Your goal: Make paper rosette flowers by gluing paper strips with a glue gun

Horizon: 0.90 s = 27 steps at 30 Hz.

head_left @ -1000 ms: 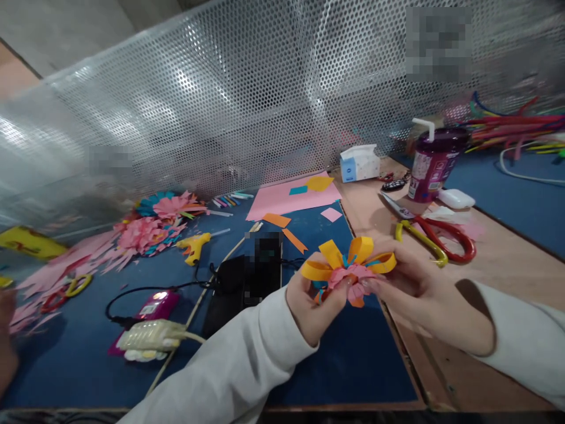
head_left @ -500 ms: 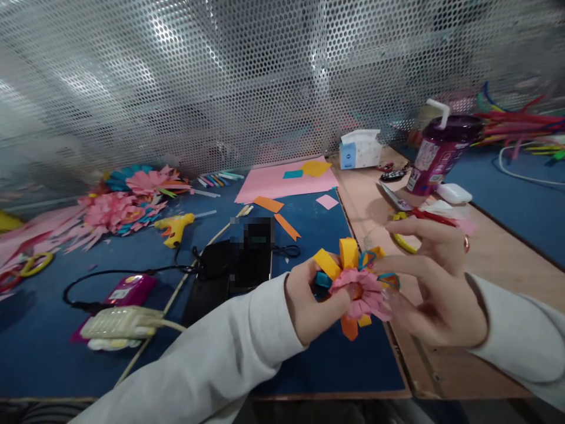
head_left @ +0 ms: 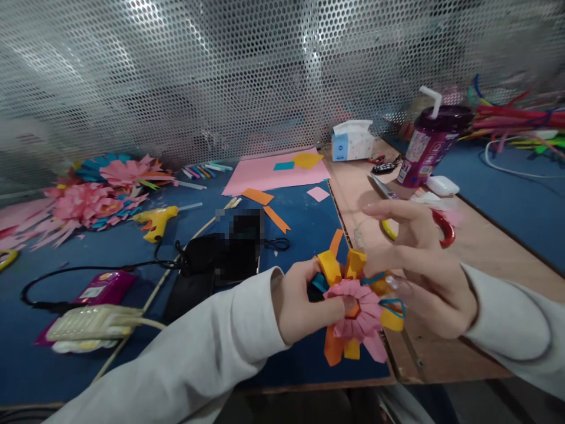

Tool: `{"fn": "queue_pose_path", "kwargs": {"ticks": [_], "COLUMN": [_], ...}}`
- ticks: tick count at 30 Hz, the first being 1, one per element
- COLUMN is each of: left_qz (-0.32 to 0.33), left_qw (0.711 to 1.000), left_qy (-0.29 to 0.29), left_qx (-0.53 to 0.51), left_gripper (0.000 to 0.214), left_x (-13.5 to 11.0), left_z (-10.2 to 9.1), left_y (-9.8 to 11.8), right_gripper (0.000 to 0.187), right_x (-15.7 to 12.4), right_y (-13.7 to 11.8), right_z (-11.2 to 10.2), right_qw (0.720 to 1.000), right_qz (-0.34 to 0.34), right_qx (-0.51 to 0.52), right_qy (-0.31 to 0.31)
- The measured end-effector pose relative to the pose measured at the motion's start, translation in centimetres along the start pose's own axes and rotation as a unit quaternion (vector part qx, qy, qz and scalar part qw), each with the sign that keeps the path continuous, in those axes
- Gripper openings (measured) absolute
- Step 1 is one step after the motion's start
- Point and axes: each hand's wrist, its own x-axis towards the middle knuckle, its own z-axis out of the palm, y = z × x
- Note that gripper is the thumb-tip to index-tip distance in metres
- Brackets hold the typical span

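Note:
A layered paper flower (head_left: pixel 359 330) has a pink pleated rosette in front, with yellow, orange and blue strips and loops sticking out around it. My left hand (head_left: pixel 304 303) grips it from the left, thumb pressed on the rosette's orange centre and the other fingers behind, mostly hidden. At the flower's right side my right hand (head_left: pixel 424 274) closes thumb and fingertips around the yellow and blue loops, while one finger stays lifted above. Just behind the right hand lie scissors (head_left: pixel 445 228) with red and yellow handles, partly covered.
A yellow glue gun (head_left: pixel 156 222), a black phone (head_left: pixel 245 247) and a power strip (head_left: pixel 90 324) with cords lie left. Pink paper (head_left: pixel 260 174) and orange strips (head_left: pixel 277 219) lie ahead. A purple cup (head_left: pixel 430 147) and tissue pack (head_left: pixel 352 141) stand beyond the right hand.
The flower has tipped to face me more and sits slightly lower. My right hand's upper finger has shifted left, and its other fingers still touch the loops. The whole view has shifted a little.

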Motion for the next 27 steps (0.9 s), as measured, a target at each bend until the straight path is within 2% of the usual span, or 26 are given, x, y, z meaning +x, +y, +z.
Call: {"fn": "queue_pose_path", "kwargs": {"ticks": [10,19,27], "left_qz": [-0.026,0.007,-0.006], "left_qw": [0.998,0.999,0.998], "left_qy": [-0.003,-0.032,-0.057], "left_qx": [0.051,-0.026,-0.025], "left_gripper": [0.026,0.024,0.031], "left_x": [-0.12,0.05,0.12], "left_z": [-0.53,-0.15,-0.41], "left_y": [-0.6,-0.09,-0.19], "right_gripper": [0.027,0.034,0.031], "right_x": [0.09,0.09,0.14], "right_y": [-0.03,-0.12,-0.13], "right_z": [-0.19,-0.1,-0.2], "right_qw": [0.993,0.991,0.992], "right_qz": [0.042,0.055,0.049], "right_qx": [0.094,0.11,0.105], "right_qy": [-0.053,-0.049,-0.049]}}
